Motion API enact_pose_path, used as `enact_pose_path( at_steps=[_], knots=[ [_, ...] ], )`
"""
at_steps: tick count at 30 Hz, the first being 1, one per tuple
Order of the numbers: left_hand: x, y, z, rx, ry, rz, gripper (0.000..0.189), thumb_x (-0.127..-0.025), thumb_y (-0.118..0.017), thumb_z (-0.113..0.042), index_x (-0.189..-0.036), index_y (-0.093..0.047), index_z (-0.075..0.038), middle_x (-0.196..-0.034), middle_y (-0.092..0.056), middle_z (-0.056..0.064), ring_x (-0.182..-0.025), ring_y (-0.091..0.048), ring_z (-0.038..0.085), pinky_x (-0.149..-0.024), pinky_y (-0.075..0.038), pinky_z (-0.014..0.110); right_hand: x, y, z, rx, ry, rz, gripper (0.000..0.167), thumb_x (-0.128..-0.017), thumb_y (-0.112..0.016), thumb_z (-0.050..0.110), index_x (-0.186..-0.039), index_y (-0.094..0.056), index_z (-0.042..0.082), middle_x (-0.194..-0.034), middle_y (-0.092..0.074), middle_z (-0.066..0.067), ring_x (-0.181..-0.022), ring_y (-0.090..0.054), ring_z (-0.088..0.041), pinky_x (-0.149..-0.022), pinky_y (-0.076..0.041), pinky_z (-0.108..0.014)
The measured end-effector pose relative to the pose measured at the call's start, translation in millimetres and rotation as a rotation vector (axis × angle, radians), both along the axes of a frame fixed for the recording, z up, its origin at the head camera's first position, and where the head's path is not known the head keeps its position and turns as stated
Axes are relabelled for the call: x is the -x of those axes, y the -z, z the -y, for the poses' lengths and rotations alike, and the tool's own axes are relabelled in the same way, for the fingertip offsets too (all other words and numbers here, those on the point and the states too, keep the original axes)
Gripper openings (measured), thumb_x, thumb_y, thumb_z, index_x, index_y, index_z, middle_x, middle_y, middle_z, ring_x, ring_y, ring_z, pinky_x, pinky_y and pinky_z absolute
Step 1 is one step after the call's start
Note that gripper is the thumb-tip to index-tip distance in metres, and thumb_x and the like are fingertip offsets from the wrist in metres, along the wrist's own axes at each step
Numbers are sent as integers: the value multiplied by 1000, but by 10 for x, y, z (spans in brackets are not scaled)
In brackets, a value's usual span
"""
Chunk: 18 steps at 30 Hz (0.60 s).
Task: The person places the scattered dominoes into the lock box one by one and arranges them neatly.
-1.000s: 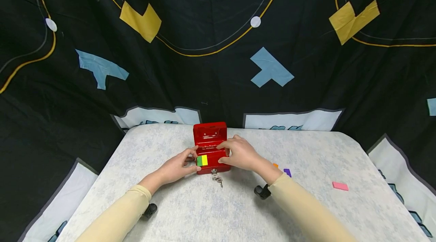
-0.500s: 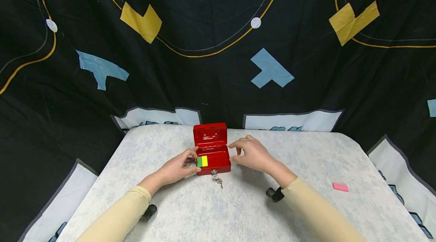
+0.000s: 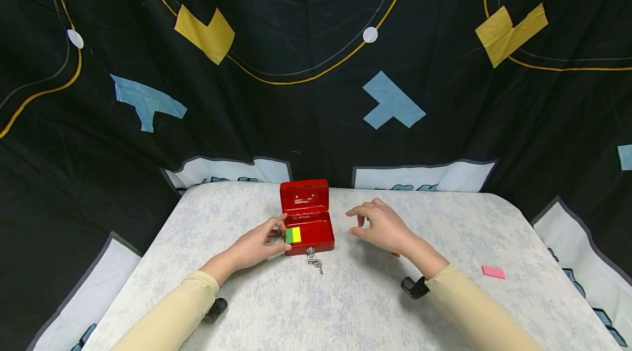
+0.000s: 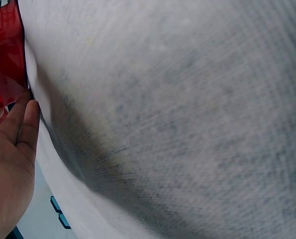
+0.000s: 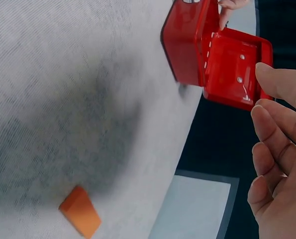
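Observation:
A small red cash box [image 3: 321, 238] stands with its lid [image 3: 304, 196] raised at the back. Inside it, toward the left, a green block [image 3: 288, 236] and a yellow block [image 3: 297, 235] lie side by side. My left hand [image 3: 252, 244] holds the box's left end, thumb at the front corner and index finger toward the back. A lock with keys [image 3: 318, 267] hangs at the box's front. To the right of the box, my right hand [image 3: 382, 225] is above the table, fingers loosely bent and nothing between them.
An orange block [image 5: 81, 211] lies on the table [image 3: 345, 307], mostly hidden by the right forearm in the head view. Farther right lies a pink block [image 3: 493, 272]. Behind the table hangs a black curtain [image 3: 306, 120] with taped shapes.
My right hand has moved from the box's right rim out to the right, over the table. The orange and purple blocks went behind the right forearm. My left hand has stayed put.

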State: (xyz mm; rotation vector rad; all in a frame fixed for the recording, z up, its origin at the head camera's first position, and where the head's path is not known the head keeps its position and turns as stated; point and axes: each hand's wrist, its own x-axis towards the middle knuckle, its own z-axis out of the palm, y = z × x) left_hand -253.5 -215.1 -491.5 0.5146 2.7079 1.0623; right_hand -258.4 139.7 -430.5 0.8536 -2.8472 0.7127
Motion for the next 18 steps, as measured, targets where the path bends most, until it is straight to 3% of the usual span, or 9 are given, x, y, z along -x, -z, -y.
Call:
enact_pose_path(
  at_steps=[18],
  knots=[
    [-15, -10, 6, -13, 12, 1, 43, -92, -75, -48, -119, -53, -23, -165, -33, -5, -130, -56, 18, -107, -45, 48, -96, 28, -440, 35, 68, 28, 38, -90, -81, 33, -124, -73, 19, -82, -55, 16, -85, -43, -14, -71, -41, -34]
  ],
)
